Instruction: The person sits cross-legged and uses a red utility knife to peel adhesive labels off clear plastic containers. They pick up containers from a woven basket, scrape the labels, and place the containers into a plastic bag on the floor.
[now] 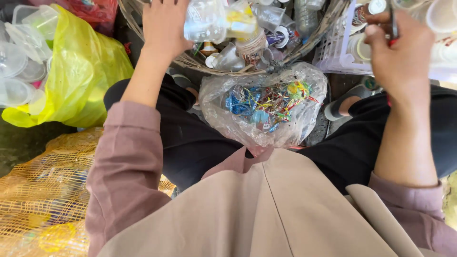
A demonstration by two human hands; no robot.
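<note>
Fingers of left hand point(164, 26) extended into wicker basket point(200, 64), tips cut off by top edge of frame; spread or curled, cannot tell. Hand back facing up, lying just beside clear plastic bottle point(204, 19), contact not confirmable. Bottle resting on top of basket contents: clear plastic cups point(228, 59), lids and crumpled wrappers.

Fingers of right hand point(402, 50) curled together, clamped on thin dark tool with red part point(393, 28), kind not discernible. Hand positioned above white plastic crate point(335, 54) holding further cups and lids.

Between knees, below basket rim: open clear plastic bag point(264, 107) containing blue, yellow and red label scraps point(266, 102). Black trousers point(190, 138) either side of bag; mauve sleeves point(124, 162) on both forearms.

Far left: yellow plastic bag point(81, 71) with clear plastic containers point(19, 66) stacked beside it. Lower left: yellow mesh sack point(43, 200), filled.
</note>
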